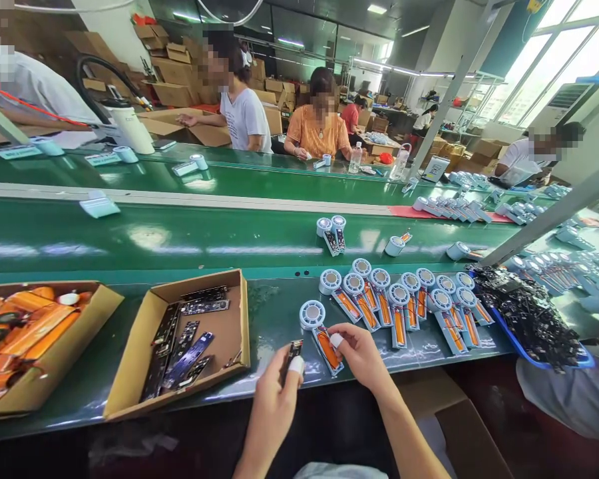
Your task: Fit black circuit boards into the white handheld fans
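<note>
My left hand [277, 392] is closed on a small black circuit board [293, 354], held upright between thumb and fingers. In front of me lies a light-blue handheld fan [312, 315] with a round head and its handle uncovered, an orange battery [328, 348] inside. My right hand [358, 351] pinches the upper part of that handle, near the wires; its fingertips hide the exact contact. Both thumbs wear white finger covers. Several similar fans [398, 296] with orange batteries lie to the right of it.
A cardboard box [243, 313] holds circuit boards at left, beside another box [92, 332] of orange batteries. To the right, a blue tray [522, 349] is heaped with black boards. Beyond runs a green conveyor [249, 233] carrying fans [338, 223]. A slanted metal post [539, 213] stands right; co-workers sit opposite.
</note>
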Available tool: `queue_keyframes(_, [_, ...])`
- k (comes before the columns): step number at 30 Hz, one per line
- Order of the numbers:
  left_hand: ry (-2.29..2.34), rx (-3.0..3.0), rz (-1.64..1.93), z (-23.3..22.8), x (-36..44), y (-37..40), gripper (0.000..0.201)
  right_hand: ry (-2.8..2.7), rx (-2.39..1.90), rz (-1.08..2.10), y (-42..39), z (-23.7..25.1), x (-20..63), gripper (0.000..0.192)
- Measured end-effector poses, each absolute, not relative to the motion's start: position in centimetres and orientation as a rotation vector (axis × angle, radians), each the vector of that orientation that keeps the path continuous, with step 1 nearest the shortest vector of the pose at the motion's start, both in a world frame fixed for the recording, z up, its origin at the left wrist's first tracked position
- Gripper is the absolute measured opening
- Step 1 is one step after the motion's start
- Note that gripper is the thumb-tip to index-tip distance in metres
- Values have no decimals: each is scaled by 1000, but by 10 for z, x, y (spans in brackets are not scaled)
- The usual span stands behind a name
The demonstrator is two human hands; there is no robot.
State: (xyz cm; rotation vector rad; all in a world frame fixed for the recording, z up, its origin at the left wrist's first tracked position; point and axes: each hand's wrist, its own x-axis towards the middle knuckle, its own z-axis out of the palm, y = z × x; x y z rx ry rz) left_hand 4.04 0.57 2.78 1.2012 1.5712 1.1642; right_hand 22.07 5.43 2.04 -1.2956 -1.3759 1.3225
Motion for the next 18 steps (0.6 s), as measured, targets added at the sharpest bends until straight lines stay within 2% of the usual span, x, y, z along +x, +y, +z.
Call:
queue_keyframes(4, [1621, 1486, 1180, 6, 63, 7, 28, -1196, -1190, 1465, 62, 21, 221, 30])
queue_keyframes(10, [1562, 1782, 992, 1, 76, 26, 26, -1544, -1382, 995, 65, 26, 230, 22])
queue_keyframes(15, [1519, 1675, 983, 1, 72, 26, 19, -1818, -1356, 1081, 58, 27, 236, 28])
queue_keyframes(18, [1565, 1534, 1012, 1, 64, 21, 19, -1758, -1329, 1167, 55, 24, 234, 24])
